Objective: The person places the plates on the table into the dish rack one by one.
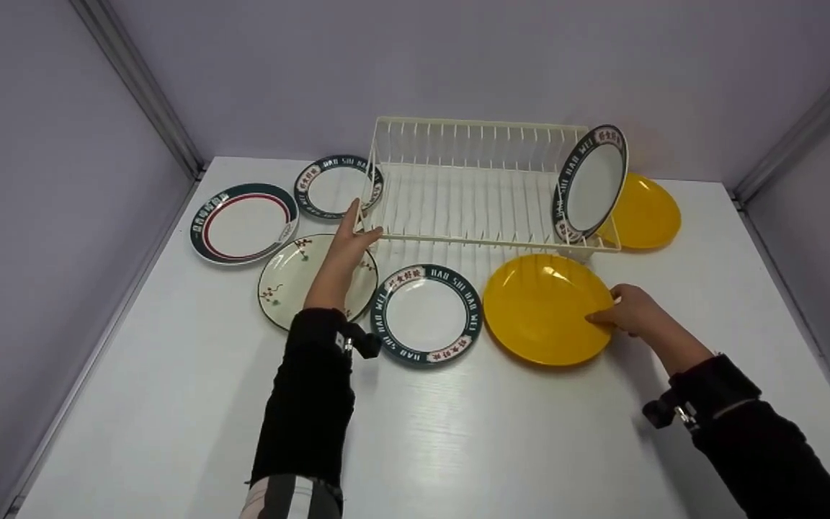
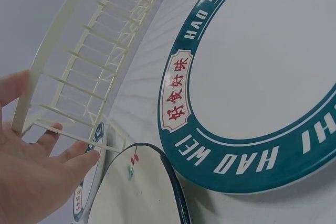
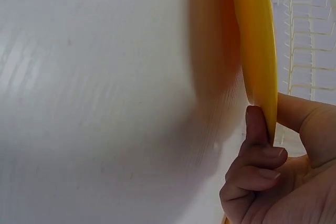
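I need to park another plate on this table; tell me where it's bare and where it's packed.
Bare: the wide near stretch of the table between both sleeves, and most rack slots left of the standing plate. Crowded: the flat plates before the rack's left end, by the left hand; the right hand pinches the yellow plate.

Light is bright, even and diffuse, seemingly from above; the table point(image 1: 458, 447) shows a soft sheen and only faint shadows under the plates. The head view is sharp at centre, with straight wall edges splaying outward towards the corners. The left wrist view is crisp, the lettering legible. The right wrist view is soft: the yellow plate point(image 3: 257, 40) is blurred, casting an orange-tinted shadow beside it.
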